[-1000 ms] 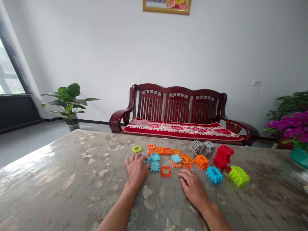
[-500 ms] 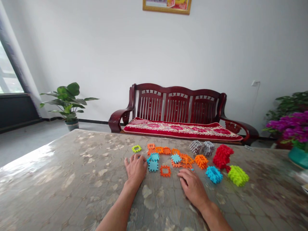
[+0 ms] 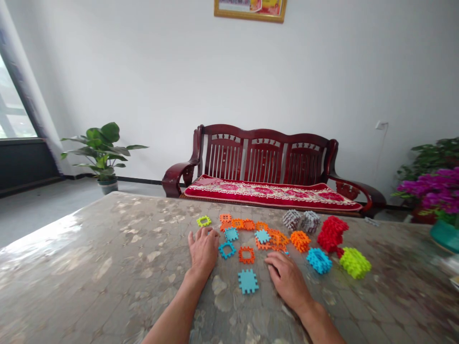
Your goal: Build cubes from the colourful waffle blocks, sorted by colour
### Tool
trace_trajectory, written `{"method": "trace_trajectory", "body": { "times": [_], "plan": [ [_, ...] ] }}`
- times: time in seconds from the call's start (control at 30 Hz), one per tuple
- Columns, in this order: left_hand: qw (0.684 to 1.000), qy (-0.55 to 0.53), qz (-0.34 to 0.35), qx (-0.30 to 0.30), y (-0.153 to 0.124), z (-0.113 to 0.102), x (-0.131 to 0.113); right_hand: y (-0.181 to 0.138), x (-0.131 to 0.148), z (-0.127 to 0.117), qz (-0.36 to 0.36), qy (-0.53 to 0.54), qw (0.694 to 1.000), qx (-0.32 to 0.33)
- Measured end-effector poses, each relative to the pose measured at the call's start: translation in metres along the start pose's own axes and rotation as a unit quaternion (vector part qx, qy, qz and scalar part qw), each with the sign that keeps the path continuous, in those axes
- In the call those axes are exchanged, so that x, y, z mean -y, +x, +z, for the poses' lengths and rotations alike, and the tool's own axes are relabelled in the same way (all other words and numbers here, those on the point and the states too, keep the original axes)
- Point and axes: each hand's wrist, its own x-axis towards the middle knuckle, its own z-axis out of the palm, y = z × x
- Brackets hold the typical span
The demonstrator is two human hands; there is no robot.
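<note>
Both my hands lie on a marbled table [image 3: 107,267]. My left hand [image 3: 202,251] rests flat, fingers apart, touching a blue open-frame tile [image 3: 227,249] at its right side. My right hand [image 3: 287,280] rests palm down, fingers loosely together, empty, just right of a solid blue tile [image 3: 248,281] lying alone near me. Between and beyond the hands lie an orange frame tile [image 3: 246,254], more blue tiles [image 3: 231,233] and several orange tiles [image 3: 272,237]. A lime frame tile [image 3: 204,220] sits farther left.
Assembled cubes stand at the right: two grey [image 3: 301,220], orange [image 3: 300,240], red [image 3: 333,232], blue [image 3: 319,260], lime [image 3: 355,262]. A teal pot with purple flowers [image 3: 444,229] is at the table's right edge. A wooden bench [image 3: 265,167] stands behind.
The solid blue tile that lay beside my left hand now lies closer to me, between the hands. A blue frame tile shows where it was. Both hands barely shifted.
</note>
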Motion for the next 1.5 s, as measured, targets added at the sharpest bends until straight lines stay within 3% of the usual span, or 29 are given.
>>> {"method": "trace_trajectory", "body": {
  "times": [0.23, 0.47, 0.6, 0.77, 1.07, 1.3, 1.5],
  "plan": [
    [0.999, -0.020, 0.024, -0.006, -0.002, 0.005, -0.003, -0.001, 0.008, -0.005, -0.039, 0.002, 0.999, -0.007],
    [0.998, -0.013, 0.036, 0.055, -0.005, 0.002, -0.006, -0.002, 0.049, -0.013, -0.155, 0.004, 0.982, 0.105],
    [0.997, 0.007, 0.041, 0.070, -0.005, 0.000, -0.008, -0.001, 0.053, 0.000, -0.124, -0.018, 0.985, 0.116],
    [0.995, 0.036, 0.061, 0.076, -0.005, -0.002, -0.013, 0.001, 0.037, 0.016, -0.065, -0.093, 0.993, 0.044],
    [0.988, 0.077, 0.088, 0.099, -0.009, -0.005, -0.021, -0.001, 0.036, 0.013, -0.075, -0.085, 0.994, -0.002],
    [0.991, 0.007, 0.106, 0.082, -0.010, -0.002, -0.027, 0.000, 0.036, 0.009, -0.064, -0.042, 0.997, -0.005],
    [0.981, -0.043, 0.154, 0.111, -0.016, 0.003, -0.037, 0.000, 0.039, 0.007, -0.051, -0.026, 0.998, 0.010]
  ]
}}
